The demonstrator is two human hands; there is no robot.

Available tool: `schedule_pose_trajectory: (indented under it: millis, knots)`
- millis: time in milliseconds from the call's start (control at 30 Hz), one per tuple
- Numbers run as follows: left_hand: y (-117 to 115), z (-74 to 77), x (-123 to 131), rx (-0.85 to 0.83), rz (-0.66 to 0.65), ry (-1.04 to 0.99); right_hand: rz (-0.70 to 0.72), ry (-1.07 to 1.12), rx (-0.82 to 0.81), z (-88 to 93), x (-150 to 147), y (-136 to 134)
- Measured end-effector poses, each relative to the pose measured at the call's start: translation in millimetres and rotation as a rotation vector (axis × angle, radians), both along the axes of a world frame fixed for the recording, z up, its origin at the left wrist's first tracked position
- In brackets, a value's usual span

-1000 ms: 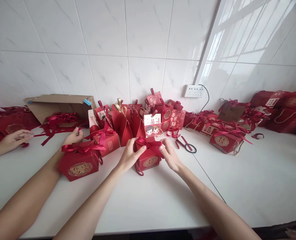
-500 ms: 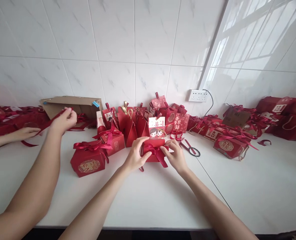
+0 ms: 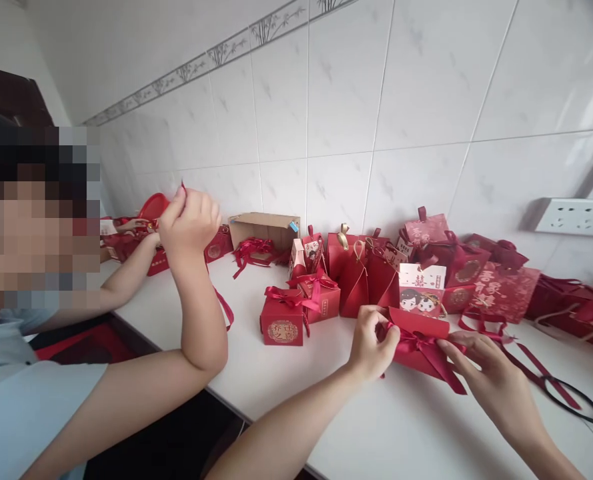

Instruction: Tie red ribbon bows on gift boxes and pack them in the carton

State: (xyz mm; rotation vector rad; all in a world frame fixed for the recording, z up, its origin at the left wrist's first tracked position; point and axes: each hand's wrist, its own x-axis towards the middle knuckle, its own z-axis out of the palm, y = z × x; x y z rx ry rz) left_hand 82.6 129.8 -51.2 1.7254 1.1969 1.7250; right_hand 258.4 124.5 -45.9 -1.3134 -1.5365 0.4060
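In front of me on the white table stands a red gift box (image 3: 419,320) with a dark red ribbon bow (image 3: 423,342) across its front. My left hand (image 3: 375,341) is closed at the box's left side, thumb and fingers pinching the left loop of the bow. On the right, my right hand (image 3: 486,367) pinches the bow's right side between thumb and fingers. One ribbon tail hangs down between my hands. Just behind the box is a white-and-red card box (image 3: 421,288) with two cartoon figures.
A co-worker's raised hand (image 3: 190,217) holds a ribbon at left. Two bow-tied boxes (image 3: 282,320) stand left of my hands. Several red boxes and bags (image 3: 353,280) line the wall near a cardboard box (image 3: 263,225). A black ring (image 3: 576,400) and ribbon strips lie at right.
The view has swung left, bringing the co-worker's upper body into sight. The co-worker's nearer hand is raised higher with the ribbon. My hands stay on the bow.
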Motion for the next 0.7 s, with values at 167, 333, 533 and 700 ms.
schedule_pose_trajectory:
  millis: [167, 333, 533, 700]
  knots:
    - [-7, 8.2, -4, -0.079, -0.041, -0.066, 0.069, 0.208, -0.122, 10.4, -7, -8]
    - [3, 12.5, -16, -0.237, -0.26, -0.081, 0.099, 0.288, -0.07, 11.1, -11, -4]
    - [8, 15.6, -20, -0.294, -0.344, -0.074, 0.115, 0.291, -0.026, 9.4, -9, 1]
    - [4, 12.8, -13, -0.242, -0.225, -0.061, 0.129, 0.318, -0.046, 8.0, -9, 2]
